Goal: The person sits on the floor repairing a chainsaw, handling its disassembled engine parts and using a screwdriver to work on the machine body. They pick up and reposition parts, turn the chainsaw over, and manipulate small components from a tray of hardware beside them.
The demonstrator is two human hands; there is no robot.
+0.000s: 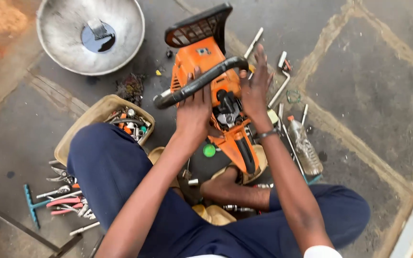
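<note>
Head view shows the left hand [193, 112] gripping the orange chainsaw [216, 95] by its black handle bar [194, 83] while the right hand [254, 88], fingers spread loose, presses its side, apparently steadying it on the floor [359, 71].

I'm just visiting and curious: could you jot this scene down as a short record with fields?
Place: stone floor, person seated
Left hand: on the black handle bar of an orange chainsaw body
Right hand: open, fingers spread, against the saw's right side
Top left: metal bowl holding dark liquid
By left knee: tan tub of parts, loose pliers
Right: plastic bottle
</note>
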